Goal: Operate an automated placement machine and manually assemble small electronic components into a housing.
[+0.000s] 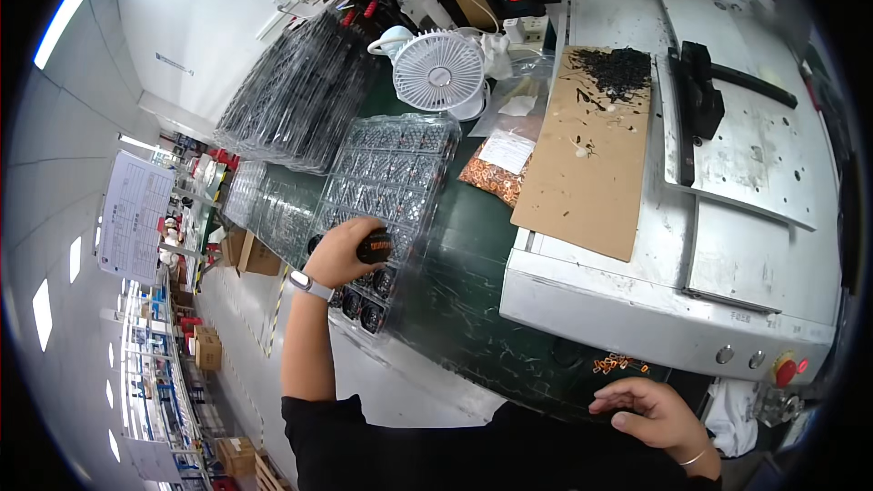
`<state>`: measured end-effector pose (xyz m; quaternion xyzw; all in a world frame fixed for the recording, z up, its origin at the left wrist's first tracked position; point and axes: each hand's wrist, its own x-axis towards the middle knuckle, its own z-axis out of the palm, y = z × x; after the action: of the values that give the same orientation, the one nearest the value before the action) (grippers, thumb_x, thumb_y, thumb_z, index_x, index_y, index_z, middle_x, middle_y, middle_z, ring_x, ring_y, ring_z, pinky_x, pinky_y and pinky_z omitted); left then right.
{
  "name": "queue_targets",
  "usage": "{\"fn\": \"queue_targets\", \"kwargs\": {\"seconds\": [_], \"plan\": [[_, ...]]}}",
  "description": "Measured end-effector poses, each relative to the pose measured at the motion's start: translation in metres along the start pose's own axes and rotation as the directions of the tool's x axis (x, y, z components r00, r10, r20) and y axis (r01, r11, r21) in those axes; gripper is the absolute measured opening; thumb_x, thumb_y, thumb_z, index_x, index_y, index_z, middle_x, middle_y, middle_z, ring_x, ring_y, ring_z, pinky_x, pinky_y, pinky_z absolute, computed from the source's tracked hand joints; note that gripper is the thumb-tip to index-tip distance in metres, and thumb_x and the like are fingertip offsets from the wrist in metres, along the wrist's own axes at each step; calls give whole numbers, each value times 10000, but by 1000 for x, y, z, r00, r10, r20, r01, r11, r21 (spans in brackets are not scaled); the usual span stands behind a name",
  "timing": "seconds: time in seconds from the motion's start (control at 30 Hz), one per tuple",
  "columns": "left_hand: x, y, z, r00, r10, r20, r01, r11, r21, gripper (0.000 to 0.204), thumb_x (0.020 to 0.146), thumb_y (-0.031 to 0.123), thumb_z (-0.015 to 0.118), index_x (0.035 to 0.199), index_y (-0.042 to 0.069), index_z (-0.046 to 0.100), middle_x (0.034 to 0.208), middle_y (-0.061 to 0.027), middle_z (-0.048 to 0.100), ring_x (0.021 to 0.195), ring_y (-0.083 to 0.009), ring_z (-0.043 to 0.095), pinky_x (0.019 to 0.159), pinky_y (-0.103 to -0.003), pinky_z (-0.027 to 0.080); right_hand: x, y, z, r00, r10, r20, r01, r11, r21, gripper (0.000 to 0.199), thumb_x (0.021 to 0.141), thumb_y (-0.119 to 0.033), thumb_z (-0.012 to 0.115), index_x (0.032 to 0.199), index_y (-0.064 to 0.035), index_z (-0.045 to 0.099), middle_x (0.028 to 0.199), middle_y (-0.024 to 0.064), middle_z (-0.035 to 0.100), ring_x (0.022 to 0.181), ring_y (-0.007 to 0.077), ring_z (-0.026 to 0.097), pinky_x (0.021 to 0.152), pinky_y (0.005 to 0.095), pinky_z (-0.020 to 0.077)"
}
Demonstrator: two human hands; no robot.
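My left hand [341, 255], with a light band at the wrist, is closed around a round black part with orange marks [374, 246]. It is just over a clear plastic tray [386, 164] with rows of pockets. Several round black parts [371, 316] sit in the pockets at the tray's near end. My right hand [650, 414] is at the table's near edge, fingers stretched out and thumb apart, with nothing visible in it. Just beyond its fingertips lies a small heap of orange, copper-coloured pieces [620, 364].
A white machine [582, 286] with a red button [785, 370] takes up the right side. On it lies cardboard [582, 182] with black scraps. Beside that are a bag of copper-coloured pieces [496, 173] and a white fan [439, 73]. Stacked clear trays [286, 95] stand far left.
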<state>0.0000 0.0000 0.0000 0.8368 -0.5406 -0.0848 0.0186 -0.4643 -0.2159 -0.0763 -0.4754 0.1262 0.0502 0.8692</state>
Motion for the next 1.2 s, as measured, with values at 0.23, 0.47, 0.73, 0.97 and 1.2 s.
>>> {"fn": "queue_targets", "kwargs": {"seconds": [0.23,0.47,0.73,0.97,1.2], "plan": [[27,-13,-7,974,76,216,-79,997,5,594,612,151,848,1140,79,584,1069,-131,643,1011,-353,604,869,-414,504,9,-5,-6,991,100,-90,-95,993,65,317,918,-16,592,1226,41,543,1137,138,635,1086,182,610,941,298,487],[22,-62,-9,972,59,227,-86,990,109,616,609,153,841,1161,72,580,1078,-142,644,1017,-356,607,886,-420,501,11,-3,-3,990,115,-87,-110,992,62,324,918,-37,571,1234,29,544,1132,153,645,1074,208,616,884,283,480],[24,-71,-3,979,9,205,-29,995,94,624,604,156,845,1160,66,576,1061,-145,645,1005,-352,613,877,-417,504,17,1,-5,978,150,-143,-145,988,45,296,927,-54,552,1212,26,557,1110,137,650,1047,195,619,892,287,472],[25,-102,-9,973,-13,230,-30,982,184,658,596,191,859,1176,71,572,1062,-145,642,1007,-353,610,886,-413,497,19,5,-3,975,159,-157,-153,987,50,276,924,-38,545,1192,27,564,1092,128,651,1041,193,619,906,294,468],[30,-120,-5,955,10,298,-71,979,193,708,576,219,876,1194,72,563,1092,-141,640,1036,-354,600,905,-421,485,23,9,-4,973,158,-171,-151,987,54,267,927,-38,544,1185,30,567,1091,124,652,1038,193,620,921,300,468]]}}
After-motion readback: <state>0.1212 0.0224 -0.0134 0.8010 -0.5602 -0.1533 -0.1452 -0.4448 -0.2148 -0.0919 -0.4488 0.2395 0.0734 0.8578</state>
